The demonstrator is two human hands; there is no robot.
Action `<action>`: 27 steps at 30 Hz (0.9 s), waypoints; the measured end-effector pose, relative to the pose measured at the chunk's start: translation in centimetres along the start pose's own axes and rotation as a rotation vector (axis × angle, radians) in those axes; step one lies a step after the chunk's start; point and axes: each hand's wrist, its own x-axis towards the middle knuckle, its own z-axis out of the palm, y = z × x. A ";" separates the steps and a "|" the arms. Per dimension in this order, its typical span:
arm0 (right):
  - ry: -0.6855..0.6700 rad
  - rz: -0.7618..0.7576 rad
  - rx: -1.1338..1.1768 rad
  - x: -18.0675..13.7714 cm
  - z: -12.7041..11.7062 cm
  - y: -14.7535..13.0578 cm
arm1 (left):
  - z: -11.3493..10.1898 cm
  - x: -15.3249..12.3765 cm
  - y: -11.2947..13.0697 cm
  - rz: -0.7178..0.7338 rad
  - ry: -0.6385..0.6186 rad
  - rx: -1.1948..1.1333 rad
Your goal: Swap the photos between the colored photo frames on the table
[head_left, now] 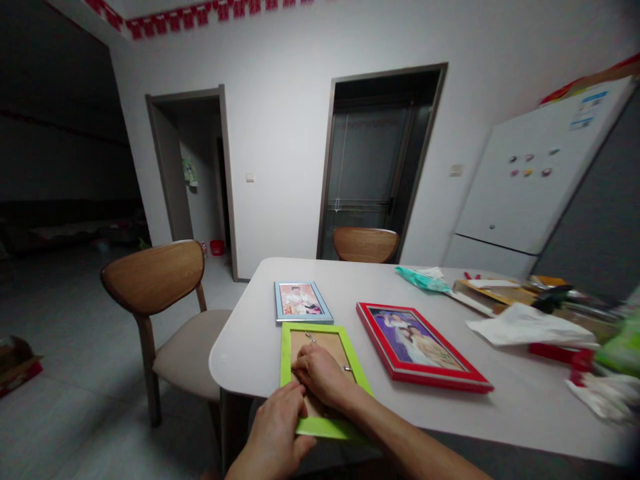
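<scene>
In the head view, a green frame (325, 427) lies face down at the near edge of the worktop (500, 400), its brown backing board (325, 343) uppermost and small metal clips showing on it. Beyond it lie a blue frame (301, 301) and, to the right, a red frame (420, 343), each face up with a photo in it and well apart from the hands. Those two look finished, while the back of the green one appears to be the work in hand. The board sits inside the frame, but whether every clip is turned home cannot be told.

The left hand (277, 427) lies on the frame's near-left rail with its fingers (295, 395) curled close together. Whether they grip under the rail is hidden. The right hand (323, 375) rests on the backing board, fingers (301, 363) bent down and bunched narrow against it near the left rail. Whether they pinch a clip or only press the board cannot be told.
</scene>
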 end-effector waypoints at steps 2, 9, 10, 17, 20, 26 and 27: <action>0.002 -0.015 0.017 0.1 -0.2 0.3 | 0.2 0.0 -0.2 -0.003 -0.007 0.003; 0.127 0.380 0.046 2.0 -0.3 3.3 | 0.4 0.1 -0.2 -0.031 -0.015 0.000; 0.127 0.410 0.046 2.3 -0.1 3.8 | 0.4 0.1 -0.2 -0.031 -0.011 0.004; 0.144 0.614 0.055 4.0 1.1 5.6 | 0.6 -0.1 0.1 -0.039 -0.025 0.042; 0.167 0.662 0.072 4.3 0.8 5.8 | 0.6 -0.2 -0.1 -0.036 -0.032 0.067; 0.252 0.625 0.195 3.9 0.0 6.0 | 0.7 0.5 1.1 -0.014 -0.131 0.146; 0.267 0.607 0.231 3.8 -0.2 6.1 | 0.9 0.8 1.6 0.012 -0.151 0.163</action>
